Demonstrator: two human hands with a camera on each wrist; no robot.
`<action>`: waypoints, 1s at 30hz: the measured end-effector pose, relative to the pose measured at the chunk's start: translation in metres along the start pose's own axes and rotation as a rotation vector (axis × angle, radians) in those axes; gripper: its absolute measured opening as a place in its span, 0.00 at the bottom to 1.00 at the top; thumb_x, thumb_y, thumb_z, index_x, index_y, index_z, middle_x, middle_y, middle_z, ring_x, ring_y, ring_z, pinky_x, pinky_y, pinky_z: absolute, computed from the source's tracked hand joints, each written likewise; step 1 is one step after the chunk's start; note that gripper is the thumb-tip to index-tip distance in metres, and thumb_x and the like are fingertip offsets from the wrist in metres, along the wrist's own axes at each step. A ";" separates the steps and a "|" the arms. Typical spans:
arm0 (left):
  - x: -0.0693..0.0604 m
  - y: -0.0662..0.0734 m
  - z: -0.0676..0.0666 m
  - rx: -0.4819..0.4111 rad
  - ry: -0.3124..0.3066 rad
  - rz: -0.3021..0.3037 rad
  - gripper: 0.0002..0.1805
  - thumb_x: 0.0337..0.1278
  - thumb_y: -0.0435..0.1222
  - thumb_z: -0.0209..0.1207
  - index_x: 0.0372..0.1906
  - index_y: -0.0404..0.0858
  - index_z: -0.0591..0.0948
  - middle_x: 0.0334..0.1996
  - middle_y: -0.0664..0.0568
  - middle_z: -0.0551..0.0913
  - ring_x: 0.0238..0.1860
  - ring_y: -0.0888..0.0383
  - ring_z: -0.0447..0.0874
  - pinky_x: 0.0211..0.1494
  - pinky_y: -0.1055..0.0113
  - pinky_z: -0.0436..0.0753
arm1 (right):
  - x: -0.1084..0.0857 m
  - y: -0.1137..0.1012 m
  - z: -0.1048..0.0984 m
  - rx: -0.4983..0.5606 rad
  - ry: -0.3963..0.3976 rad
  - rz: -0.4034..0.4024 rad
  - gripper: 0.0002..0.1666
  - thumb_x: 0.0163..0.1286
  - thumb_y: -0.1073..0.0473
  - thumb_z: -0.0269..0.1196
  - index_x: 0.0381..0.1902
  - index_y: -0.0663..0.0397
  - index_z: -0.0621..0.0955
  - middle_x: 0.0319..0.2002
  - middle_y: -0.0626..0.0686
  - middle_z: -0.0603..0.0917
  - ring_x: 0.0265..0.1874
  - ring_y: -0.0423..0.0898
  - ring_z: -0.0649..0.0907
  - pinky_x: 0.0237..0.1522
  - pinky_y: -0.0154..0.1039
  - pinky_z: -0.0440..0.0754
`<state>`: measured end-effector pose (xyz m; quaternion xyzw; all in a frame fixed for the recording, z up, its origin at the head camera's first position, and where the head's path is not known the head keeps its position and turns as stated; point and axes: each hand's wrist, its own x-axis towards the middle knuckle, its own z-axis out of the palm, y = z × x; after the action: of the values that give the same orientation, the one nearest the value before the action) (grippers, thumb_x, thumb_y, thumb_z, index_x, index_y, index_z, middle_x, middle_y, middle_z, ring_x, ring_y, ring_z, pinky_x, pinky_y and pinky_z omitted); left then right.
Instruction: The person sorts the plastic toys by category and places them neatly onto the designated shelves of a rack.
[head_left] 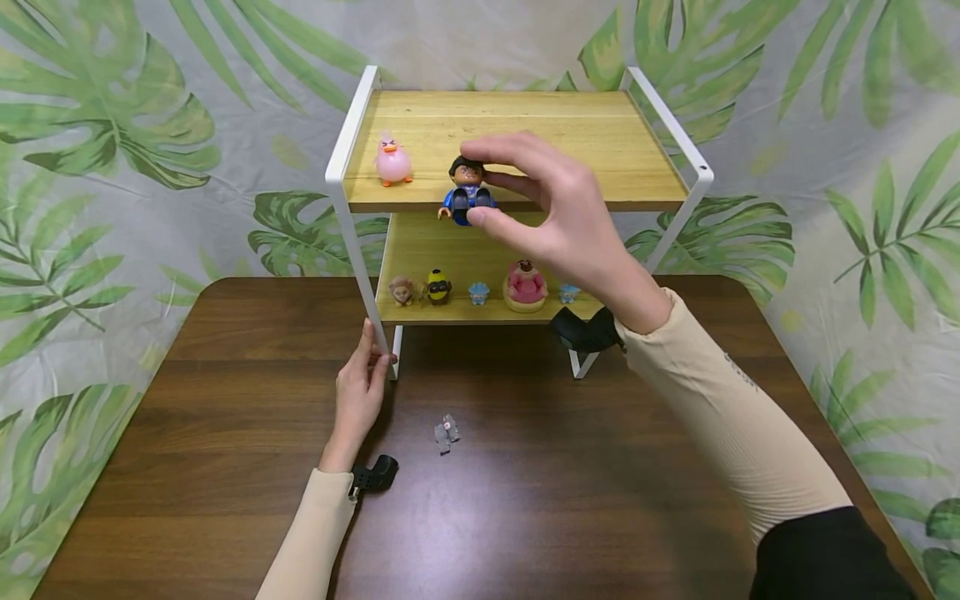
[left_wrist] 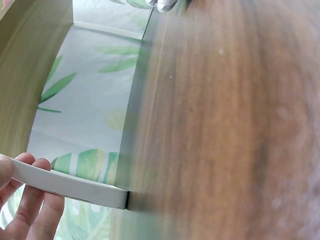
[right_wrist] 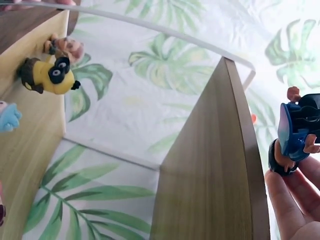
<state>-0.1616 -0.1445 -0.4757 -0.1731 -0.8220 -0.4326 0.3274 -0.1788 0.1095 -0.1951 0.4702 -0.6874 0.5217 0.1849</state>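
My right hand (head_left: pixel 558 204) pinches a toy figure (head_left: pixel 467 193) with black hair, a blue top and dark legs, at the front edge of the upper board. In the right wrist view the same toy figure (right_wrist: pixel 295 125) appears at the right edge, with fingertips at its head. Down at the lower left, my left hand (head_left: pixel 362 392) holds the white leg (head_left: pixel 360 267) of the shelf. The left wrist view has the thumb and fingers on either side of that leg (left_wrist: pixel 75 191). On the upper board (head_left: pixel 525 125), a pink duck toy (head_left: pixel 393 162) stands to the left.
Along the lower board (head_left: pixel 450 242) stand a brown-maned toy (head_left: pixel 402 290), a yellow toy with goggles (head_left: pixel 438 287), a pink seated bear (head_left: pixel 525 286) and two small blue toys, one (head_left: pixel 478 292) in the middle. A small grey item (head_left: pixel 447 434) lies on the brown table (head_left: pixel 525 517).
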 end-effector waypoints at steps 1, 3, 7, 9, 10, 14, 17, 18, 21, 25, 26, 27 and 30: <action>0.000 0.000 0.000 0.000 0.000 0.001 0.50 0.61 0.23 0.56 0.74 0.69 0.48 0.30 0.39 0.81 0.31 0.44 0.83 0.31 0.50 0.79 | 0.001 0.000 0.000 0.001 0.001 0.007 0.25 0.58 0.77 0.65 0.55 0.76 0.75 0.53 0.61 0.77 0.52 0.48 0.79 0.58 0.44 0.73; 0.000 0.000 0.000 -0.002 0.001 0.002 0.50 0.61 0.23 0.57 0.74 0.69 0.48 0.30 0.39 0.81 0.30 0.44 0.83 0.31 0.50 0.79 | 0.004 0.001 0.000 0.000 0.005 0.026 0.25 0.58 0.76 0.65 0.55 0.75 0.75 0.53 0.61 0.77 0.52 0.48 0.79 0.58 0.43 0.73; 0.000 0.000 -0.001 -0.004 -0.002 -0.001 0.51 0.61 0.23 0.57 0.74 0.69 0.48 0.30 0.39 0.80 0.30 0.44 0.83 0.31 0.51 0.79 | 0.009 0.001 -0.001 -0.017 0.003 0.050 0.25 0.60 0.75 0.64 0.56 0.75 0.74 0.53 0.61 0.77 0.52 0.48 0.79 0.59 0.42 0.72; 0.000 0.000 -0.001 -0.004 -0.003 -0.001 0.50 0.61 0.23 0.56 0.74 0.69 0.48 0.30 0.39 0.80 0.30 0.45 0.83 0.30 0.51 0.79 | 0.012 0.002 -0.001 -0.019 0.004 0.071 0.25 0.61 0.75 0.64 0.56 0.74 0.74 0.53 0.61 0.77 0.52 0.48 0.79 0.59 0.41 0.72; 0.000 0.000 -0.001 -0.005 -0.004 -0.002 0.50 0.61 0.23 0.56 0.74 0.69 0.48 0.30 0.39 0.80 0.30 0.45 0.83 0.30 0.51 0.79 | 0.013 0.002 -0.001 -0.017 0.004 0.083 0.25 0.61 0.75 0.64 0.57 0.74 0.74 0.53 0.61 0.77 0.52 0.49 0.79 0.59 0.40 0.72; 0.001 0.001 -0.001 -0.007 -0.003 -0.001 0.50 0.61 0.23 0.56 0.74 0.68 0.48 0.30 0.39 0.80 0.30 0.45 0.83 0.30 0.51 0.78 | 0.017 0.002 -0.001 -0.004 0.010 0.132 0.25 0.61 0.75 0.64 0.57 0.73 0.74 0.52 0.60 0.77 0.53 0.49 0.79 0.59 0.39 0.71; 0.000 0.001 -0.001 -0.007 -0.005 -0.004 0.50 0.61 0.23 0.56 0.74 0.68 0.48 0.30 0.39 0.81 0.30 0.45 0.83 0.30 0.51 0.78 | 0.020 0.005 -0.001 -0.009 0.011 0.135 0.25 0.61 0.74 0.64 0.56 0.74 0.75 0.52 0.60 0.77 0.52 0.48 0.79 0.59 0.38 0.71; 0.000 0.001 -0.001 -0.007 -0.005 -0.005 0.50 0.61 0.23 0.56 0.74 0.68 0.48 0.30 0.39 0.80 0.30 0.45 0.83 0.30 0.52 0.78 | 0.021 0.005 -0.001 -0.016 0.010 0.138 0.24 0.61 0.74 0.64 0.56 0.74 0.75 0.52 0.60 0.78 0.52 0.47 0.79 0.59 0.38 0.71; 0.000 0.001 -0.001 -0.007 -0.006 -0.010 0.49 0.62 0.23 0.56 0.74 0.68 0.48 0.30 0.39 0.80 0.30 0.45 0.82 0.30 0.52 0.78 | 0.024 0.006 -0.001 -0.026 0.007 0.150 0.24 0.62 0.72 0.64 0.56 0.74 0.75 0.52 0.60 0.78 0.52 0.46 0.79 0.59 0.37 0.71; 0.000 0.001 -0.001 -0.008 -0.005 -0.015 0.49 0.62 0.23 0.56 0.74 0.69 0.48 0.30 0.39 0.81 0.30 0.45 0.83 0.30 0.51 0.78 | 0.028 0.005 0.000 -0.039 0.004 0.184 0.25 0.62 0.71 0.65 0.57 0.72 0.75 0.52 0.59 0.78 0.52 0.45 0.78 0.59 0.35 0.71; 0.000 0.001 -0.001 -0.007 -0.007 -0.016 0.49 0.62 0.23 0.56 0.74 0.69 0.48 0.30 0.39 0.81 0.30 0.45 0.83 0.31 0.51 0.78 | 0.029 0.006 0.000 -0.045 0.004 0.181 0.25 0.62 0.71 0.65 0.57 0.73 0.75 0.52 0.59 0.77 0.52 0.45 0.78 0.59 0.35 0.71; 0.000 0.000 -0.001 -0.007 -0.007 -0.016 0.49 0.62 0.23 0.56 0.74 0.68 0.48 0.30 0.39 0.80 0.30 0.45 0.82 0.31 0.51 0.78 | 0.030 0.007 0.000 -0.047 0.003 0.181 0.25 0.62 0.71 0.65 0.57 0.73 0.75 0.52 0.60 0.77 0.52 0.45 0.78 0.59 0.34 0.71; 0.000 0.001 -0.001 -0.006 -0.008 -0.015 0.49 0.62 0.23 0.56 0.74 0.68 0.48 0.30 0.40 0.80 0.30 0.45 0.82 0.31 0.51 0.78 | 0.033 0.007 0.000 -0.052 -0.004 0.215 0.25 0.62 0.71 0.65 0.58 0.72 0.75 0.53 0.60 0.77 0.54 0.45 0.78 0.59 0.33 0.70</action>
<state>-0.1609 -0.1449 -0.4750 -0.1698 -0.8232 -0.4368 0.3204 -0.2010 0.0951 -0.1745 0.3897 -0.7477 0.5194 0.1386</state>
